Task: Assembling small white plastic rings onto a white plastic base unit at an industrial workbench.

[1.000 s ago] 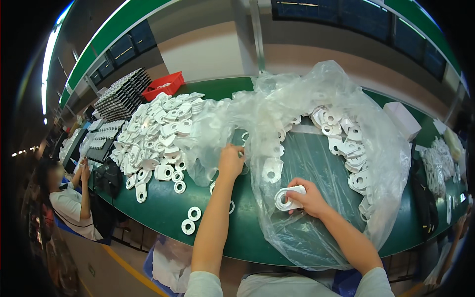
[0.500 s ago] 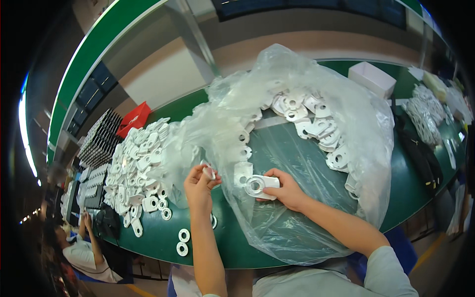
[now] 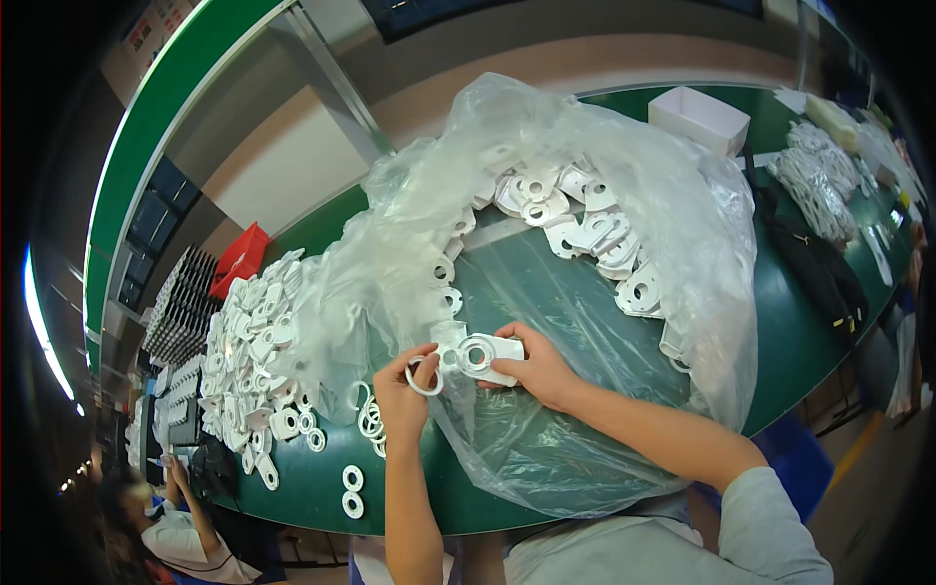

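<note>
Between its thumb and fingers my left hand (image 3: 405, 385) pinches a thin white ring (image 3: 425, 391). Close beside it on the right, my right hand (image 3: 541, 369) grips a white plastic plate with a round hole (image 3: 495, 359), its holed end facing the ring. The ring and the plate appear apart. Another white plate (image 3: 448, 333) lies just behind my hands at the bag's edge. Several loose white rings (image 3: 370, 421) rest on the table by my left wrist.
A clear plastic bag (image 3: 546, 458) spreads over the green table (image 3: 429, 497), with a curve of white plates (image 3: 604, 239) inside. A heap of white parts (image 3: 249, 341), a red bin (image 3: 239, 255) and stacked black trays (image 3: 180, 302) stand left. A white box (image 3: 697, 119) stands behind. Another person (image 3: 190, 522) sits far left.
The ring in my left hand has turned to show its round opening and come nearer the plate. My right hand still grips the plate. The whole view has shifted a little.
</note>
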Demonstrator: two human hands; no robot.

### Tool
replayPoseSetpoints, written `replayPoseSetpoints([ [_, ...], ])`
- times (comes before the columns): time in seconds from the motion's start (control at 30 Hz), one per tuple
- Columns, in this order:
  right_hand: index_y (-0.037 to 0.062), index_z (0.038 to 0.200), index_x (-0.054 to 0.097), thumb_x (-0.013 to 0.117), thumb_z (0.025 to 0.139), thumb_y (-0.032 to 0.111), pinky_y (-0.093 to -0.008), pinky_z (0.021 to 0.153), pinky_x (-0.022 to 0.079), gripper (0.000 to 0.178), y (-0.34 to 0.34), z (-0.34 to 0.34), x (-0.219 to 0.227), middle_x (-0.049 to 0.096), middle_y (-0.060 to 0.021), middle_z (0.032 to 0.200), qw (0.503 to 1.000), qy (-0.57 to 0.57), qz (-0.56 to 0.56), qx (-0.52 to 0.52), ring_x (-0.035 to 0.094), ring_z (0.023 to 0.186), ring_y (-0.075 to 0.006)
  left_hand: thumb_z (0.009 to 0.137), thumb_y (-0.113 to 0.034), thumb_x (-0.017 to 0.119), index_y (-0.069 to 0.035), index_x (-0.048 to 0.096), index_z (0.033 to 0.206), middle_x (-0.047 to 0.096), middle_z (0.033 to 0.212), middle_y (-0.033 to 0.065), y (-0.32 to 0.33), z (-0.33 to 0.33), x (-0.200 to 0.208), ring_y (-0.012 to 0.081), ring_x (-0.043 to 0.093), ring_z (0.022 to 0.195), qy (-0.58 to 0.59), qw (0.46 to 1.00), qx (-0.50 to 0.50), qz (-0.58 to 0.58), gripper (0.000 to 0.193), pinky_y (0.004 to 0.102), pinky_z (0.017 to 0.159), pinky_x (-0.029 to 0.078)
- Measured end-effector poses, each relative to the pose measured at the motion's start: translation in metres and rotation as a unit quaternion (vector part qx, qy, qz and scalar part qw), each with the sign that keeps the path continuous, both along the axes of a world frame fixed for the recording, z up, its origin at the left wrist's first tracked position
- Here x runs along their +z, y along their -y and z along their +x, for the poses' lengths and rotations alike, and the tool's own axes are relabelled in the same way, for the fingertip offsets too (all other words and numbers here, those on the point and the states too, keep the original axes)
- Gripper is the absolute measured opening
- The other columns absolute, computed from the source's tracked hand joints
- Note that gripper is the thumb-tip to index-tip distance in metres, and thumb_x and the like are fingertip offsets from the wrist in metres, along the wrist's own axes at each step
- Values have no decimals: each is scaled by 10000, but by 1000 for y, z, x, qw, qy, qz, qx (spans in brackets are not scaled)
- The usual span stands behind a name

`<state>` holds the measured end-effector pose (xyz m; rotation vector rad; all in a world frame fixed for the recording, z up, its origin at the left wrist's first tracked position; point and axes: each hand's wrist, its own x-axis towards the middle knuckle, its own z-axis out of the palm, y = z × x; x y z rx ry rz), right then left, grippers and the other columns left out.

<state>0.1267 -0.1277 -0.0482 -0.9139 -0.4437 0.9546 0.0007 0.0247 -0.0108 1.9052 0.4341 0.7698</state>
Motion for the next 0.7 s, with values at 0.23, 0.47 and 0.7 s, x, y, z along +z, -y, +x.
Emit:
replayPoseSetpoints([
  [0.23,-15,1106,426,538,819,-82,-372,785,580,315,0,2,-2,568,-156,1072,1000,1,-1,6,640,912,-268,839,-51,640,26,617,923,589,635,30,10,3,4,67,517,493,-115,991,58,-37,116,208,418,358],
  [0.47,-30,1180,460,508,782,-112,-356,808,566,410,2,2,3,580,-144,1099,1000,21,-4,16,641,929,-248,838,-42,639,27,619,858,587,642,23,15,5,11,57,479,481,-44,992,83,-86,75,201,414,348],
  [0.7,-31,1218,484,500,752,-122,-319,815,539,476,1,1,0,593,-135,1100,997,68,-15,24,644,934,-234,844,-80,647,14,583,814,577,627,26,22,10,2,60,479,471,-17,989,63,-134,117,203,414,336],
])
